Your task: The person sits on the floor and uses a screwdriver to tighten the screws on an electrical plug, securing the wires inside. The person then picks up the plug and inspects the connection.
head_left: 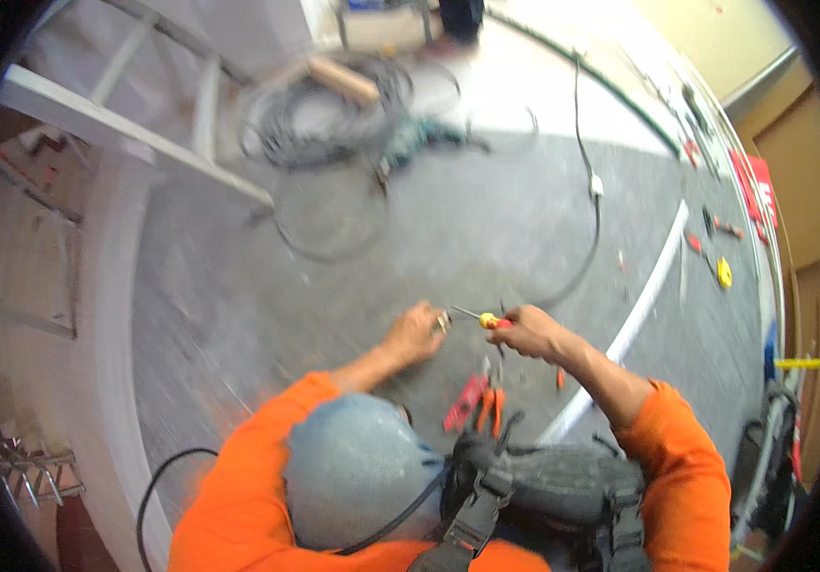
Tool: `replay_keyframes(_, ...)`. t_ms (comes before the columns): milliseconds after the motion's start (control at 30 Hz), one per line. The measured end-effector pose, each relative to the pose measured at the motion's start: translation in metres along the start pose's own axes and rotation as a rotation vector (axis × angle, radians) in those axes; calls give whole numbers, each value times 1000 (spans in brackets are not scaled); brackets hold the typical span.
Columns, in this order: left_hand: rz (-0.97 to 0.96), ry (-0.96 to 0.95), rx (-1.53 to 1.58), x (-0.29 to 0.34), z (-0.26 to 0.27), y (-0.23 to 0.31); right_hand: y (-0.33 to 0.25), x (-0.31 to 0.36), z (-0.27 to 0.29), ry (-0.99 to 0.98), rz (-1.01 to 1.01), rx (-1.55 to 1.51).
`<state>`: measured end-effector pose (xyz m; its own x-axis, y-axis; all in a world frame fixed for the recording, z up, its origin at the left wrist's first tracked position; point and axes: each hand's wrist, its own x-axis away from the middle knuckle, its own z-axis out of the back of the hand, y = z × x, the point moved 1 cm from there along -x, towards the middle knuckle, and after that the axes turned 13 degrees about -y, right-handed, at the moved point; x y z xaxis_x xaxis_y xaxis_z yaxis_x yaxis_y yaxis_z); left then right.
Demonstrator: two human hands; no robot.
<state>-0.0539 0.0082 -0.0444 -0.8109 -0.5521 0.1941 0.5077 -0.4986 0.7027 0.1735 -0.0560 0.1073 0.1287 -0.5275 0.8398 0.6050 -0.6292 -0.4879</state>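
My left hand (415, 336) is closed, pinching a small metal fitting (443, 322) at its fingertips; the exact kind is too small to tell. In my right hand (532, 333) is a screwdriver (491, 321) with a yellow and red handle. Its shaft points left, and the tip is close to the fitting; contact cannot be made out. Just below the hands, pliers with orange handles (492, 405) lie on the grey floor (410, 238). Beside them is a red-handled tool (467, 402).
A white pipe (653, 281) lies on the right, near a hammer (722, 224) and a yellow tape measure (724, 274). Ahead are coiled grey cable (305, 119) and a green power tool (419, 138). A ladder (114, 129) stands at left. A dark cable (593, 229) crosses the floor.
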Motion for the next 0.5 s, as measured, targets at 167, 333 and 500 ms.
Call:
replay_keyframes(167,-147,-66,-185,-41,178,113,-114,152,101,239,1102,-633)
replay_keyframes(333,-65,-2,-616,-21,269,245,-151,283,66,-119,2152,-541)
replay_keyframes(500,-275,157,-490,-59,220,310,-118,360,32,-245,2336,-256)
